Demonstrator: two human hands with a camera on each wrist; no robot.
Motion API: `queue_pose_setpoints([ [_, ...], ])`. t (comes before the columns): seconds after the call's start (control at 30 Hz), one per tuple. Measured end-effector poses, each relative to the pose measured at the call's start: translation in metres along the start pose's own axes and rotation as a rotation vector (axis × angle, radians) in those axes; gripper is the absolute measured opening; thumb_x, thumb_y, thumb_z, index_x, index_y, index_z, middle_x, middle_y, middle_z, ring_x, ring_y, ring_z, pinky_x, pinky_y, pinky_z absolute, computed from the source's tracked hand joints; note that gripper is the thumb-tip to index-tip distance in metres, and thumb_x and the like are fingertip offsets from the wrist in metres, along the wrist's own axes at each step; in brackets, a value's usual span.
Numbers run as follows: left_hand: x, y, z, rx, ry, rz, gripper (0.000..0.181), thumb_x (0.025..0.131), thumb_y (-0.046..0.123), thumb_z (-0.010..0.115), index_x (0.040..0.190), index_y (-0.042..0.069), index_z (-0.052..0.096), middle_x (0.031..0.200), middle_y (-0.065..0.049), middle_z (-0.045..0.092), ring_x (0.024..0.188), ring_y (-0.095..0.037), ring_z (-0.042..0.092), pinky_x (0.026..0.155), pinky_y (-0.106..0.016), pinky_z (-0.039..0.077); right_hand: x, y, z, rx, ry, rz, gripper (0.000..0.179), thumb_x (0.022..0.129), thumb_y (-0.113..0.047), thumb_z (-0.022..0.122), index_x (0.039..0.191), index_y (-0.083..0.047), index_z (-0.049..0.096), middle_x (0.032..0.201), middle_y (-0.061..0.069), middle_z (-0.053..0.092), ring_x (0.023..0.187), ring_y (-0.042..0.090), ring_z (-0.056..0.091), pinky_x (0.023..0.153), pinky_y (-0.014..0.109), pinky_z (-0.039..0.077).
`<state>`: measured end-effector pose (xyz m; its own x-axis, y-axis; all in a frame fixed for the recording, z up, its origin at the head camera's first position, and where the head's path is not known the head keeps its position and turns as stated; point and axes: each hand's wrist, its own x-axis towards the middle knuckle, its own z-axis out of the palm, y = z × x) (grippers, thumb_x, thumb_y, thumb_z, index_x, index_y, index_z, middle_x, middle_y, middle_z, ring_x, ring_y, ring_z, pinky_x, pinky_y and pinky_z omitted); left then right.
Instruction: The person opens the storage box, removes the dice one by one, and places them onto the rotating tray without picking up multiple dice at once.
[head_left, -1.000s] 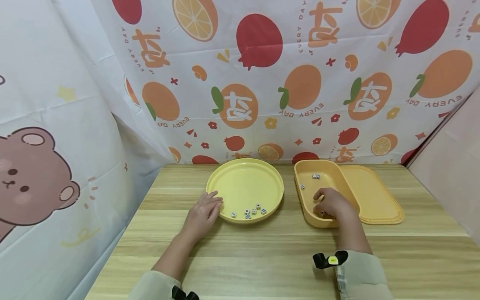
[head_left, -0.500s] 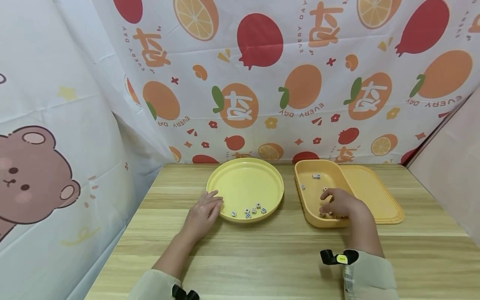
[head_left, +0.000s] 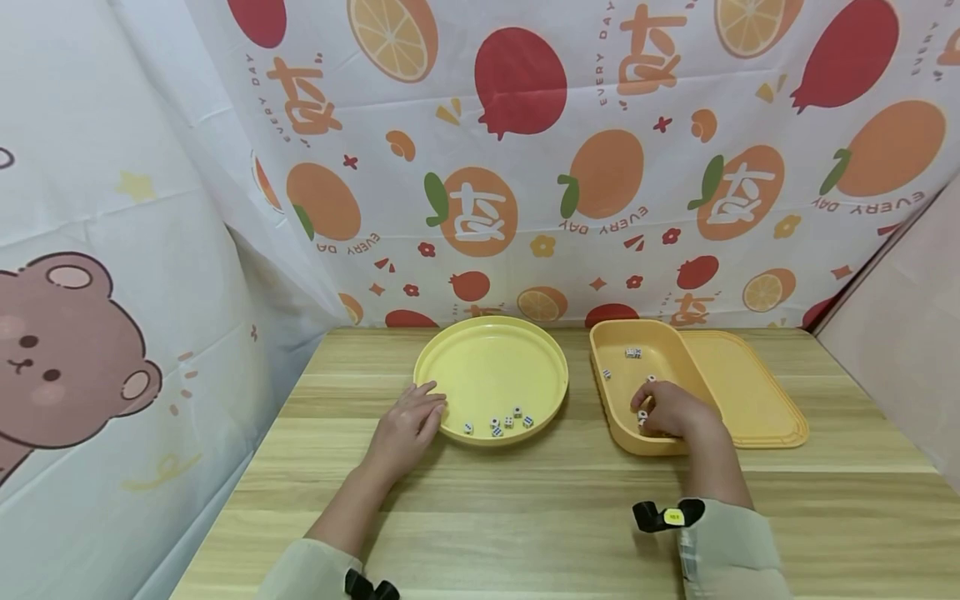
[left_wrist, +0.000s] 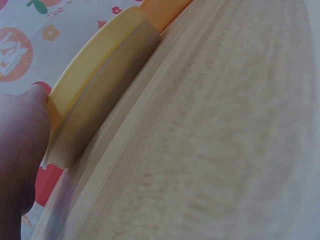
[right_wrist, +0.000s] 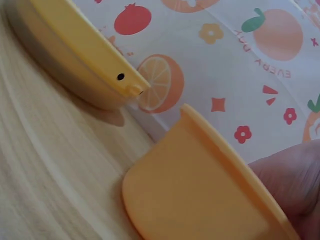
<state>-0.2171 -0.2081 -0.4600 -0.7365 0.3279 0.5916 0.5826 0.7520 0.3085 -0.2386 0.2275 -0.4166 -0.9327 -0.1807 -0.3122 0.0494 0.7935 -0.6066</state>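
Note:
My left hand [head_left: 401, 433] rests at the near left rim of a round yellow tray [head_left: 487, 358], its fingers reaching over the edge. Several white dice [head_left: 508, 422] lie in the front part of that tray. Inside an orange-yellow rectangular box [head_left: 622, 442], my right hand [head_left: 675, 410] reaches down with bent fingers among dice. One die [head_left: 642, 414] shows beside the fingertips; whether it is pinched is unclear. More dice [head_left: 633, 353] lie at the box's back. In the right wrist view, the box wall [right_wrist: 185, 185] hides the fingers of the right hand [right_wrist: 290, 175].
A flat orange-yellow lid [head_left: 750, 392] lies against the box's right side on the wooden table [head_left: 525, 517]. Behind the table hangs a fruit-print cloth [head_left: 592, 275]. A white cloth with a bear print [head_left: 67, 358] hangs on the left.
My right hand shifts right, then back left and down inside the box. A die now shows near the box's middle, previously not seen. The left hand stays at the tray rim.

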Motion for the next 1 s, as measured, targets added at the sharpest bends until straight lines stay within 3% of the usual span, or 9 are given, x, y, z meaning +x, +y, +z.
queue_pose_setpoints([
  [0.13, 0.0004, 0.0002, -0.0002, 0.000, -0.001, 0.000, 0.020, 0.096, 0.014, 0.060, 0.100, 0.004, 0.077, 0.110, -0.007, 0.074, 0.125, -0.026, 0.059, 0.115, -0.048, 0.040, 0.0038, -0.0011, 0.0026, 0.008, 0.011, 0.023, 0.024, 0.078, -0.007, 0.075, 0.101, -0.006, 0.067, 0.154, 0.032, 0.028, 0.082, 0.022, 0.053, 0.063, 0.027, 0.046],
  [0.2, 0.0003, 0.0002, -0.0003, 0.002, -0.002, 0.000, 0.020, 0.096, 0.014, 0.060, 0.100, 0.004, 0.077, 0.110, -0.007, 0.074, 0.125, -0.026, 0.060, 0.115, -0.048, 0.040, 0.0047, -0.0020, 0.0034, 0.003, 0.013, 0.028, 0.023, 0.079, -0.009, 0.075, 0.101, -0.006, 0.068, 0.156, 0.033, 0.021, 0.081, 0.022, 0.053, 0.062, 0.027, 0.046],
  [0.3, 0.0002, 0.0006, -0.0005, 0.002, -0.002, 0.002, 0.020, 0.096, 0.013, 0.060, 0.100, 0.004, 0.077, 0.109, -0.007, 0.074, 0.125, -0.027, 0.060, 0.114, -0.049, 0.041, 0.0051, -0.0031, 0.0045, 0.005, 0.018, 0.035, 0.021, 0.080, -0.012, 0.075, 0.099, -0.007, 0.068, 0.154, 0.033, 0.025, 0.076, 0.022, 0.054, 0.061, 0.027, 0.046],
  [0.47, 0.0006, 0.0012, -0.0005, 0.004, -0.001, 0.004, 0.019, 0.096, 0.014, 0.060, 0.100, 0.004, 0.077, 0.109, -0.007, 0.074, 0.125, -0.027, 0.060, 0.114, -0.049, 0.041, 0.0052, -0.0047, 0.0062, -0.031, 0.043, 0.014, 0.014, 0.082, -0.016, 0.066, 0.094, -0.009, 0.068, 0.144, 0.032, 0.039, 0.071, 0.020, 0.054, 0.058, 0.027, 0.044],
  [0.6, 0.0006, 0.0018, -0.0007, 0.004, 0.001, 0.006, 0.019, 0.096, 0.013, 0.061, 0.099, 0.004, 0.077, 0.109, -0.007, 0.074, 0.125, -0.027, 0.060, 0.114, -0.049, 0.041, 0.0051, -0.0053, 0.0060, -0.051, 0.065, 0.009, 0.020, 0.084, -0.019, 0.061, 0.098, -0.009, 0.071, 0.133, 0.027, 0.050, 0.073, 0.019, 0.055, 0.058, 0.027, 0.045],
  [0.83, 0.0006, 0.0017, -0.0010, 0.002, -0.001, 0.001, 0.020, 0.096, 0.013, 0.060, 0.100, 0.003, 0.077, 0.110, -0.007, 0.074, 0.125, -0.027, 0.060, 0.114, -0.050, 0.041, 0.0066, -0.0034, 0.0057, -0.007, 0.094, 0.031, 0.024, 0.095, -0.028, 0.060, 0.108, -0.009, 0.070, 0.087, 0.009, 0.061, 0.067, 0.019, 0.056, 0.057, 0.028, 0.046],
  [1.0, 0.0002, 0.0012, -0.0007, 0.008, -0.010, -0.011, 0.020, 0.096, 0.014, 0.060, 0.101, 0.004, 0.077, 0.111, -0.007, 0.074, 0.126, -0.026, 0.059, 0.115, -0.049, 0.040, 0.0081, -0.0018, 0.0052, 0.026, 0.130, 0.062, 0.028, 0.097, -0.030, 0.059, 0.114, -0.010, 0.069, 0.085, 0.008, 0.065, 0.069, 0.020, 0.059, 0.058, 0.029, 0.049],
])
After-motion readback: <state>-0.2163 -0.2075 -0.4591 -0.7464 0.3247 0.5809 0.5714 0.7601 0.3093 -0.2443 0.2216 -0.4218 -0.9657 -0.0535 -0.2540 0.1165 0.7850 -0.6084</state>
